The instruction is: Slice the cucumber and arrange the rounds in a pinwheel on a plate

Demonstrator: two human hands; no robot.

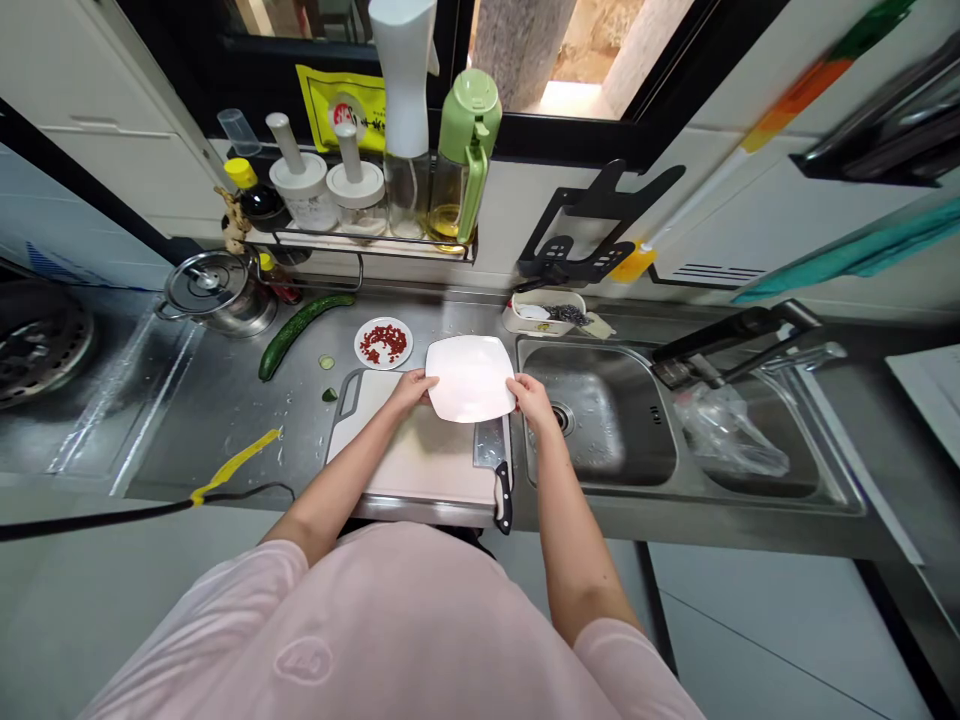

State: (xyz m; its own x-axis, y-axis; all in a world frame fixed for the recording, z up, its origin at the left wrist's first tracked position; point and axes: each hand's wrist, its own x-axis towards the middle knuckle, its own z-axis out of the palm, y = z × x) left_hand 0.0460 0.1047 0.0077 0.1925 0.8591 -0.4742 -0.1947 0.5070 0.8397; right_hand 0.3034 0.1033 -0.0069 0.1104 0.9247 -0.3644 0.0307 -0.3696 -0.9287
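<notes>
Between my hands I see a white squarish plate [471, 380], held level above the far part of the cutting board [420, 465]. My left hand [411, 390] grips its left edge, thumb on top. On the opposite edge, my right hand [531, 398] pinches the rim in the same way. A kitchen knife [502, 495] lies along the board's right side, its blade partly hidden under the plate. Beyond the board's left corner stands a small round plate [365, 349] with chopped red pieces. Left of that lies a long cucumber [296, 335], with cut ends [328, 378] near it.
The double sink [615, 425] is on the right, with a plastic bag [731, 435] and a faucet [780, 355]. A lidded pot [217, 290] stands at the back left. Bottles and jars [356, 195] fill a wall shelf. A yellow-tied cord [232, 465] crosses the left front.
</notes>
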